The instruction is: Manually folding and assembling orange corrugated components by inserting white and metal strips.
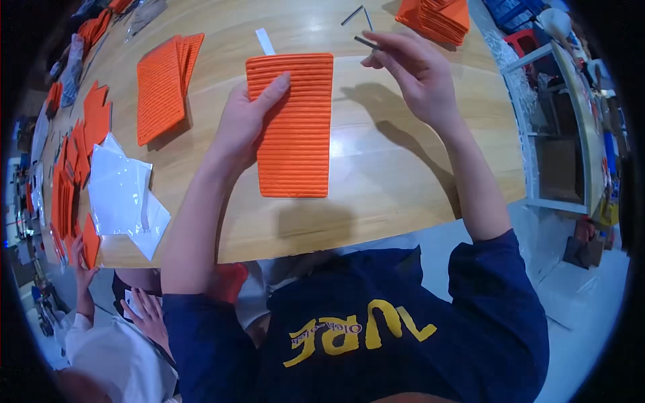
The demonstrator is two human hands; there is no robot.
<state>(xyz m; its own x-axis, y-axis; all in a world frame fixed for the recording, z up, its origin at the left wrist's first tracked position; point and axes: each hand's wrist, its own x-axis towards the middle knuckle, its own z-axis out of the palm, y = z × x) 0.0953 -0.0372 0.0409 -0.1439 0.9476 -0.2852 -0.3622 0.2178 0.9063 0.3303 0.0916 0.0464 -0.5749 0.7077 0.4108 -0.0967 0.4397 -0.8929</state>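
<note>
My left hand grips an orange ribbed rectangular piece by its left edge, thumb across the front and fingers hidden behind. The piece stands up slightly from the table, its wider end away from me. A narrow white strip shows just past its far edge; whether it is attached I cannot tell. To the right, my right hand pinches a short, thin dark strip between thumb and fingertips, apart from the orange piece. Thin dark strips lie on the table just beyond that hand.
Stacks of similar orange pieces sit at left and far right on the wooden table. Clear plastic bags with white sheets lie at left. A co-worker is at lower left, near more orange pieces. A shelf frame stands right.
</note>
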